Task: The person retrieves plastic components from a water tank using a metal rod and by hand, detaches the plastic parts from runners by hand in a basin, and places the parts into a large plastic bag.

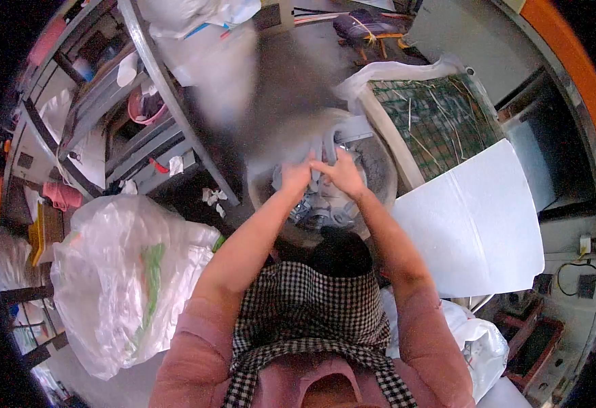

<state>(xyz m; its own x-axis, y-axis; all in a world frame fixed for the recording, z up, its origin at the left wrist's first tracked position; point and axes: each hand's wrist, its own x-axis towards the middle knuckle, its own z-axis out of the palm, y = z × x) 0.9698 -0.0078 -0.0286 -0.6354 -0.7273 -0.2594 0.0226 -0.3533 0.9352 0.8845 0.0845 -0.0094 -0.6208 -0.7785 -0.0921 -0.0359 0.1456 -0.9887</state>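
Sleeves (pixel 192 340), half-curled hands (pixel 343 175) on grey pieces (pixel 329 144)

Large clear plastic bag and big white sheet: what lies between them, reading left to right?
In the head view: the person's left forearm, a black item too dark to identify, then the right forearm.

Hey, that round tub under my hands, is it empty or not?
Not empty: grey pieces show inside the round tub, below the left hand and right hand. How full, I cannot tell.
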